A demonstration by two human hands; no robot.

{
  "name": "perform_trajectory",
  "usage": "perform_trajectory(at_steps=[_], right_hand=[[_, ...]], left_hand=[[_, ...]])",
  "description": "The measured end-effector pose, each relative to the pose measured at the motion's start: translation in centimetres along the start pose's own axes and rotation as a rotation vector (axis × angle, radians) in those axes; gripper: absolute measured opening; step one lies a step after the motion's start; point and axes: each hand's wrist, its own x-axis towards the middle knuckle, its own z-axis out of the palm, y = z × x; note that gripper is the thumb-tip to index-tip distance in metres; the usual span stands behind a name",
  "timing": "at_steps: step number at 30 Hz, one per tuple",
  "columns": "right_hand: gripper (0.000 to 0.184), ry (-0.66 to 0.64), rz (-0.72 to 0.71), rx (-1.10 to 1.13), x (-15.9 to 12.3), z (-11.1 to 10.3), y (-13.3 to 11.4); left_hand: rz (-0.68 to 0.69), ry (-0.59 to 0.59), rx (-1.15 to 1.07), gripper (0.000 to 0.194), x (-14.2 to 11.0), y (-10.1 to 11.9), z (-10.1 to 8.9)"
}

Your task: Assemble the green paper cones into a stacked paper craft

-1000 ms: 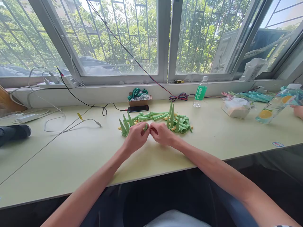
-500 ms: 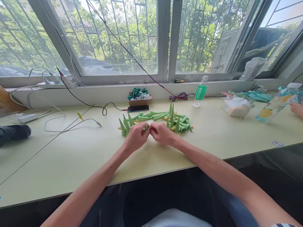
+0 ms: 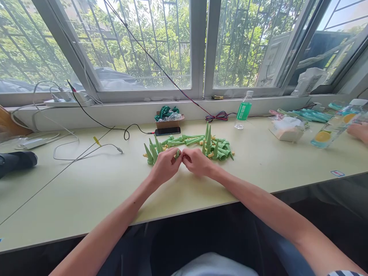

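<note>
My left hand point(image 3: 166, 163) is closed on a small green cone-shaped plastic piece point(image 3: 177, 154), mostly hidden by my fingers. My right hand point(image 3: 198, 161) meets it, thumb and fingers pinched together at the piece's end; what they pinch is hidden. Several green plastic cones point(image 3: 149, 155) stand upright just left of my left hand. Beyond my right hand more upright cones point(image 3: 208, 142) rise from a pile of lying green cones point(image 3: 222, 153) with small yellow parts among them. Further green cones point(image 3: 175, 142) lie in a row behind both hands.
Behind the pile lie a phone point(image 3: 167, 131) and a small cardboard box point(image 3: 169, 123). A green-labelled bottle point(image 3: 243, 111) stands at the back. To the right are a tissue pack point(image 3: 286, 130), a large bottle point(image 3: 330, 128) and another person's hand point(image 3: 359, 131). Cables point(image 3: 86, 153) cross the left side.
My hands stay together in nearly the same place. The other person's hand at the right has shifted slightly left.
</note>
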Motion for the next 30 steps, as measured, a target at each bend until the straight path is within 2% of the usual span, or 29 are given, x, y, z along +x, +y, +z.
perform_trajectory(at_steps=[30], right_hand=[[0.013,-0.019,0.008,-0.040,-0.05,-0.20,-0.28]], left_hand=[[0.013,-0.001,0.009,0.019,-0.01,-0.16,0.10]])
